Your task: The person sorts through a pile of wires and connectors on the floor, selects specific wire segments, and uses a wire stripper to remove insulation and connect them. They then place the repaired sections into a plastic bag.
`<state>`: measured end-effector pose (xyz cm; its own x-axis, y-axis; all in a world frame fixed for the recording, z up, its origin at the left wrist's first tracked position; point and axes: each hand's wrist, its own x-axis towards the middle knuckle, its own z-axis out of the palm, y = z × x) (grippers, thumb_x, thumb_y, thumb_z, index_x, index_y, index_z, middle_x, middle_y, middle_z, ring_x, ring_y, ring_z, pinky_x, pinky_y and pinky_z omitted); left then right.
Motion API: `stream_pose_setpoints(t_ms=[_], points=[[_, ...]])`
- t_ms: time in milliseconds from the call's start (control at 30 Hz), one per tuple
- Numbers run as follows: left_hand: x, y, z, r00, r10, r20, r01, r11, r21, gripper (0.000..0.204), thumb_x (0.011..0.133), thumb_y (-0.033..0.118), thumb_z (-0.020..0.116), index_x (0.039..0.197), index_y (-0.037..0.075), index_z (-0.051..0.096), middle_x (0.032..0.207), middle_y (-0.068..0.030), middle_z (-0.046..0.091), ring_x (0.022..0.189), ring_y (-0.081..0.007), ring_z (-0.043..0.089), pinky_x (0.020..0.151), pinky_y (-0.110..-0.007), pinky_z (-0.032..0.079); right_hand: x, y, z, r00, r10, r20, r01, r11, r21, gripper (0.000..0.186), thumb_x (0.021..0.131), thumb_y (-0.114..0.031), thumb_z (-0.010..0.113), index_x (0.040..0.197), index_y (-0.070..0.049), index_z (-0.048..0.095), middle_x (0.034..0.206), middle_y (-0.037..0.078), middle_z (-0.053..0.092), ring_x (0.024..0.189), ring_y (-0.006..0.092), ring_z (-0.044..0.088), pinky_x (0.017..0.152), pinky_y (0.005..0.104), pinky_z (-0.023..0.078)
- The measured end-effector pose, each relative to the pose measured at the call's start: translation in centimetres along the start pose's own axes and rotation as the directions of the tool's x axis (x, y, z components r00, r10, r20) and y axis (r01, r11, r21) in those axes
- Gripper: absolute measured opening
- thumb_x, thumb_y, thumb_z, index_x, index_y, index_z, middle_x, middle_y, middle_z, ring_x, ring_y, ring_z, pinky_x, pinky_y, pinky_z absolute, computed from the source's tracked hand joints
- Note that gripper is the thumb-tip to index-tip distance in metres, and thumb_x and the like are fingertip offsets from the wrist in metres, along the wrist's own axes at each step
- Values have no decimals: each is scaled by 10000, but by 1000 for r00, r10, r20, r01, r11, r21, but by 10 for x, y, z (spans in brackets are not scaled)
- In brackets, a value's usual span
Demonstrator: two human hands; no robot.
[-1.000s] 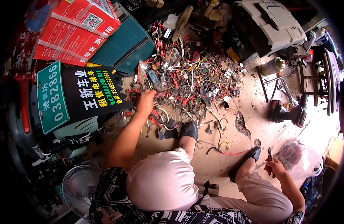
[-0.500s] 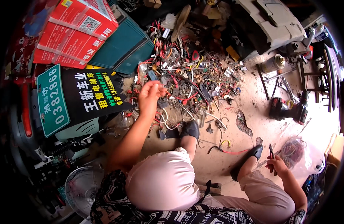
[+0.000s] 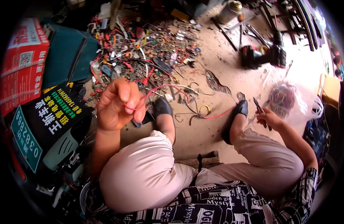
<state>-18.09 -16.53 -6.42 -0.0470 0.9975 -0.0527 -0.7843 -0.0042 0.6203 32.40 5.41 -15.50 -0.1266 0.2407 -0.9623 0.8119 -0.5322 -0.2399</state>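
My left hand (image 3: 119, 104) is raised above the left knee, thumb and fingers pinched on a thin red wire (image 3: 161, 86). From the pinch the wire arcs to the right over the floor; where its far end lies I cannot tell among the other strands. At the right, beside the right knee, my right hand (image 3: 268, 118) is wrapped round a pair of dark pliers (image 3: 258, 105), whose tip points up and away from me. Beyond my left hand spreads a heap of scrap wires and small parts (image 3: 142, 56).
Teal box (image 3: 69, 56) and red carton (image 3: 24, 71) stand at the left, near a green plate (image 3: 26, 138) on a vehicle. At the right are a cordless drill (image 3: 263, 56), a spray can (image 3: 229, 12) and a clear plastic bag of wire (image 3: 283, 100). Black shoes (image 3: 163, 106) rest on the floor.
My left hand has come back from the heap toward me, and a red wire now shows in its fingers. The view has shifted to the right. The pliers stay in my right hand.
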Motion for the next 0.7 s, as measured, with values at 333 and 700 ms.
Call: stream_pose_setpoints(t_ms=[333, 700], points=[[2, -170, -49, 575, -818, 17, 575, 419, 703, 284, 923, 123, 576, 1200, 57, 576, 1169, -117, 601, 1008, -238, 630, 849, -349, 513, -5, -2, 2, 1000, 7, -15, -8, 997, -81, 313, 830, -190, 623, 1103, -54, 553, 769, 74, 597, 554, 104, 508, 419, 253, 358], [-17, -251, -81, 860, -503, -80, 122, 51, 991, 628, 841, 140, 636, 1406, 89, 366, 1267, -181, 496, 1129, -366, 527, 927, -404, 455, -14, -8, 11, 1000, -7, 10, 8, 996, -91, 312, 826, -178, 605, 1110, -59, 550, 759, 50, 586, 573, 96, 503, 440, 250, 356]])
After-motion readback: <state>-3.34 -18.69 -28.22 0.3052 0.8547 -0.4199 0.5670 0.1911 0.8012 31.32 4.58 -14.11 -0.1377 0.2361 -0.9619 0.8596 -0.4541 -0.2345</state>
